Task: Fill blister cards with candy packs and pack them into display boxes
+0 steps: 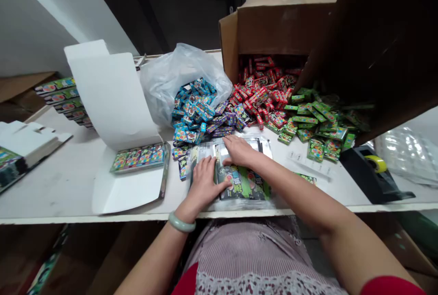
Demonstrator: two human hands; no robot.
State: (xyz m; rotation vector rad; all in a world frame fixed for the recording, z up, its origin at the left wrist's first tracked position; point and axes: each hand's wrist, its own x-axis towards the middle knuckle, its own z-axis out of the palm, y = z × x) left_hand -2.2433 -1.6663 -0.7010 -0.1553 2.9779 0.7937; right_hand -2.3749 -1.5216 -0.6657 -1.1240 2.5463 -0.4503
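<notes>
A stack of clear plastic pouches printed in black and green (244,188) lies flat near the table's front edge. My left hand (204,181) rests on its left side, fingers stretched and thumb apart. Across the far part of the pouches lies my right hand (240,151), its thumb and fingers spread on the plastic. Neither hand shows anything gripped. To the left is an open white carton (126,194) with a row of small colourful packs (138,158) in it. Just beyond the pouches are small purple packs (222,121) and blue packs (195,110).
Blue packs spill from a clear plastic bag (155,85). Red packs (256,94) spill from a large cardboard box (273,26), with green packs (318,121) beside them. A black tape dispenser (367,176) stands right. Folded cartons (27,142) lie far left.
</notes>
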